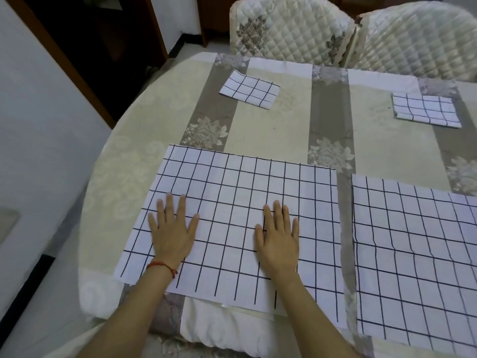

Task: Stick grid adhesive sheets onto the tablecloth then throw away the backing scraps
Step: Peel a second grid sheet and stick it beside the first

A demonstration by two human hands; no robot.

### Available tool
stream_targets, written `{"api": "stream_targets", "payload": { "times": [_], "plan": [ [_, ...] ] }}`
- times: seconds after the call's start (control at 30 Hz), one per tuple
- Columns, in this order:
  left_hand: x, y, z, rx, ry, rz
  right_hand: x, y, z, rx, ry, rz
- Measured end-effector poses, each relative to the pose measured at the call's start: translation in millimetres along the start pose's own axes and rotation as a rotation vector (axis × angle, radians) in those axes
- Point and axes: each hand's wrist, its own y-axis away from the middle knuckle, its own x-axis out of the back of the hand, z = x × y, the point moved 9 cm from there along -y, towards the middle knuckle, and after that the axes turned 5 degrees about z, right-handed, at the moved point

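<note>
A large white grid adhesive sheet (pixel 232 192) lies flat on the cream and grey floral tablecloth (pixel 278 122) at the near left. My left hand (pixel 171 228) presses palm-down on the sheet's left part, fingers straight and spread. My right hand (pixel 278 236) lies flat on its middle, fingers straight. A second large grid sheet (pixel 418 249) lies beside it on the right, slightly wrinkled. Two small folded grid sheets lie farther back, one at centre-left (pixel 249 89) and one at far right (pixel 426 109).
Two quilted cream chairs (pixel 291 29) stand behind the table's far edge. A dark wooden doorway (pixel 98 47) is at the upper left, past a white wall. The table's rounded left edge drops to a pale floor (pixel 38 293).
</note>
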Motion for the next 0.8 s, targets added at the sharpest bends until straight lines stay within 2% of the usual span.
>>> {"api": "stream_targets", "payload": {
  "times": [0.03, 0.07, 0.1, 0.17, 0.23, 0.3, 0.43, 0.53, 0.67, 0.8],
  "plan": [
    [4, -2, 5, 0.039, 0.002, 0.016, 0, 0, 0, -0.001, 0.002, 0.000],
    [7, -5, 23, 0.005, -0.021, 0.039, 0, 0, 0, -0.003, 0.004, 0.004],
    [11, -7, 52, -0.099, -0.044, 0.067, 1, 0, 0, -0.004, 0.007, 0.008],
    [5, -5, 121, -0.419, -0.063, 0.076, 1, 0, 0, -0.009, 0.016, 0.012],
    [-13, 0, 164, -0.629, -0.052, -0.061, 1, 0, 1, -0.010, 0.022, 0.022],
    [-26, -18, 158, -0.586, -0.038, -0.136, 2, 0, 0, -0.005, 0.024, 0.024],
    [-12, -65, 79, -0.306, -0.027, -0.036, -2, 1, 1, -0.007, 0.011, -0.009],
    [-1, -74, 23, -0.184, -0.015, -0.031, -2, 1, -1, -0.006, 0.000, -0.015],
    [15, -52, 6, -0.171, 0.002, -0.042, -2, 3, -4, 0.021, 0.014, -0.061],
    [43, -8, 20, -0.259, 0.096, -0.049, 18, 0, -20, 0.026, -0.129, -0.069]
  ]
}}
